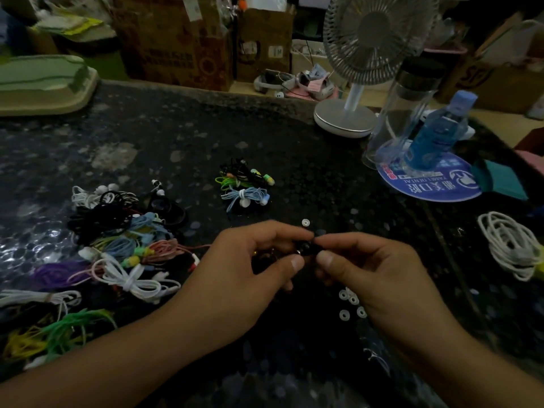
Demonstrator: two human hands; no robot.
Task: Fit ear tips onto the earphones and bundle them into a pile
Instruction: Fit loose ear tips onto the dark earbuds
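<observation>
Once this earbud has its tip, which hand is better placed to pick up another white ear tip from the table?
Probably the right hand. The loose white ear tips lie just beside and under it, while the left hand is farther from them and pinches the black earbud, so it can keep its grip.

A: Where is the black earbud?
B: Centre, pinched between both hands. Loose white ear tips lie just beside it.
A: And the bundled earphones?
B: Small pile beyond; unsorted heap at left.
</observation>
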